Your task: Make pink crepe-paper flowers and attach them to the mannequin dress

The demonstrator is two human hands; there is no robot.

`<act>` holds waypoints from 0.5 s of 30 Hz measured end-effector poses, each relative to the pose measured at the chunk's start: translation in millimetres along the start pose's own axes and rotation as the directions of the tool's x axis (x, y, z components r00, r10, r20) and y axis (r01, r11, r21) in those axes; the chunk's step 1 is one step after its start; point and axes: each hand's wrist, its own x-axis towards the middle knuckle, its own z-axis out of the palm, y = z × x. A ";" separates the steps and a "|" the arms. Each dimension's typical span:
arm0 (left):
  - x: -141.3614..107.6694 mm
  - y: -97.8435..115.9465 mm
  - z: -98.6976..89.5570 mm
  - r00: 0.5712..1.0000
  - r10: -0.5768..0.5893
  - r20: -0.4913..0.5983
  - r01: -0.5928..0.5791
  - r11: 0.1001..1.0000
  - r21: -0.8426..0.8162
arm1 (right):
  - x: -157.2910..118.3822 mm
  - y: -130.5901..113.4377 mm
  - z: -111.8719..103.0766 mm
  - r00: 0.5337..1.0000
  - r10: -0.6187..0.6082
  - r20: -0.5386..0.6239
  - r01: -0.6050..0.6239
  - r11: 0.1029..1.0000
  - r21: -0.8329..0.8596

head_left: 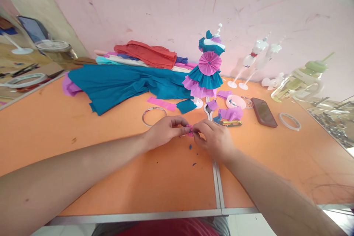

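Pink paper rosette [190, 131] is the thing held, low over the orange table [155, 184], between the two hands; whether the tabletop is touched by it cannot be told. Farther left, a teal sheet [124, 84] is spread in loose folds in front of a stack of coloured sheets [146, 54]. Nearer the hands, a thin ring [154, 108] is laid flat. By the left hand [168, 132], the rosette's left side is pinched, thumb and forefinger being brought close together on it. At its right side, it is gripped by the thumb and fingertips of the right hand [217, 140]. Behind, a small mannequin [210, 63] is dressed in teal and pink ruffles. Farther right, a yellow-handled cutter [232, 123], a phone [264, 112] and a tape roll [295, 127] are seen. The rosette is judged very light, soft and easily creased or torn, hardly slippery; it is best held by the gathered centre, with the rim only lightly pinched
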 end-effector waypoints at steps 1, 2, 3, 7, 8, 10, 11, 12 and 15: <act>-0.5 0.8 0.3 1.000 0.001 -0.017 -0.002 1.000 -0.006 | -0.2 -0.8 -0.5 1.000 0.012 0.004 -0.012 1.000 0.017; -1.1 1.7 0.7 1.000 0.003 -0.028 -0.003 1.000 -0.012 | -0.5 -1.8 -2.0 1.000 0.020 0.003 -0.020 0.999 0.043; -1.6 2.8 1.2 1.000 0.004 -0.031 -0.004 1.000 -0.015 | -0.6 -2.8 -4.2 1.000 0.022 -0.007 -0.021 0.997 0.074; -3.3 4.6 4.4 0.999 0.014 -0.043 -0.012 0.999 0.036 | -0.2 -6.1 -11.9 0.997 0.036 -0.068 -0.025 0.988 0.156; -3.5 4.3 5.1 0.999 0.015 -0.052 -0.012 0.998 0.053 | 0.0 -6.2 -11.8 0.997 0.044 -0.061 -0.034 0.987 0.155; -3.6 3.4 5.9 0.998 0.014 -0.065 -0.009 0.997 0.079 | 0.3 -5.4 -8.8 0.998 0.063 -0.026 -0.058 0.988 0.140; -3.6 3.2 5.9 0.998 0.012 -0.067 -0.006 0.996 0.090 | 0.3 -4.6 -6.5 0.997 0.070 -0.012 -0.067 0.989 0.132; -3.6 3.2 5.7 0.998 0.010 -0.069 -0.003 0.995 0.102 | 0.2 -3.7 -4.2 0.997 0.076 -0.002 -0.075 0.989 0.129; -4.0 5.1 5.0 0.998 0.001 -0.056 0.005 0.993 0.115 | 0.0 -1.7 0.5 0.994 0.109 0.021 -0.111 0.979 0.171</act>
